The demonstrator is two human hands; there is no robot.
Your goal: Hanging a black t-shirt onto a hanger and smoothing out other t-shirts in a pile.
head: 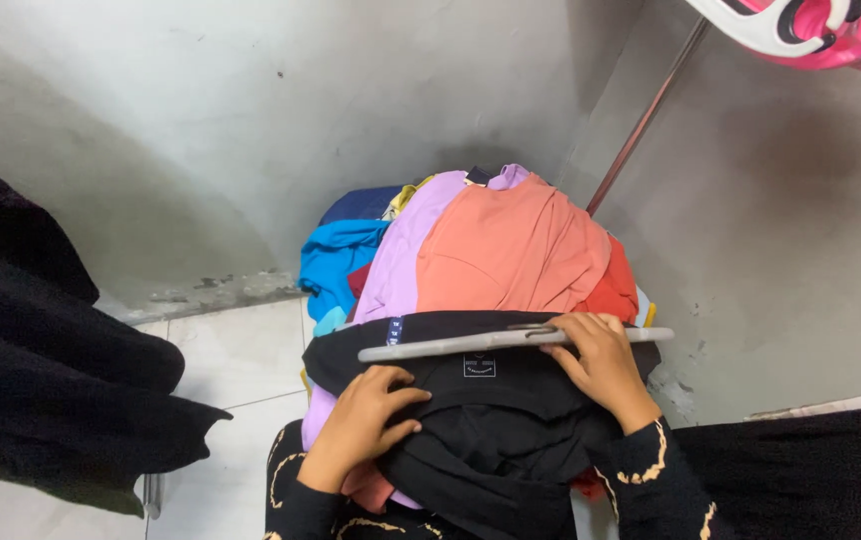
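The left hand (366,415) lies flat, fingers spread, on a black garment (491,430) atop the clothes pile (511,250), while the right hand (601,365) curls its fingers over a grey hanger (451,345).

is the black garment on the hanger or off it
Partly on: the grey hanger lies across the black garment, its bar inside the neck; how far, cannot tell.

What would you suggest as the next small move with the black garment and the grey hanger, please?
Probably slide the flat grey plastic hanger into the black fabric garment: the right hand grips the hanger on top of it, while the left hand presses the cloth.
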